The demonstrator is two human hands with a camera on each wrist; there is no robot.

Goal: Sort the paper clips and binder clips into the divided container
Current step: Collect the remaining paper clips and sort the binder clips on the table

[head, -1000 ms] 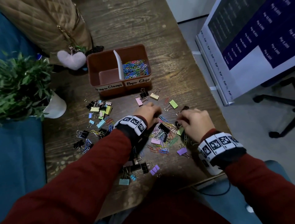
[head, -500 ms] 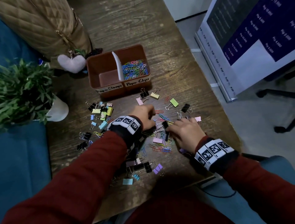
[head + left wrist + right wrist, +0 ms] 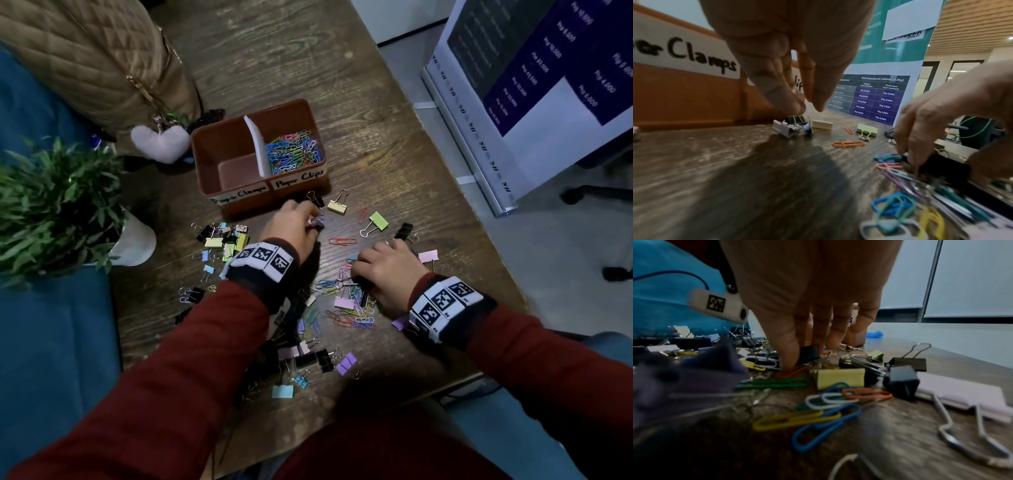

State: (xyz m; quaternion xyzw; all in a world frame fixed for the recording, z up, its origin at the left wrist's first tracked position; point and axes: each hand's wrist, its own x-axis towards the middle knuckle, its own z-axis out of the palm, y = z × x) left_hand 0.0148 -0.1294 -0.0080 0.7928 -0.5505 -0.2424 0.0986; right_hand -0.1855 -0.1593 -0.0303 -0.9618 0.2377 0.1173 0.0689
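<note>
The left hand (image 3: 291, 229) is hovering with relaxed fingers over a pale lilac metal binder clip (image 3: 784, 129) — the brown divided plastic container (image 3: 236, 202) just beyond; the right hand (image 3: 387, 270) is pinching a black metal binder clip (image 3: 809, 353) from the pile beneath.

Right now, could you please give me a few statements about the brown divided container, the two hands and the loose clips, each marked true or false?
1. The brown divided container's compartment labelled Paper Clips holds coloured paper clips. True.
2. The compartment labelled Paper Clamps is full of binder clips. False: it shows only its bare bottom.
3. The right hand pinches a black binder clip. True.
4. The left hand rests inside the container. False: it is over the wooden table, just in front of the container.
5. An orange paper clip lies on the table between the two hands. True.
</note>
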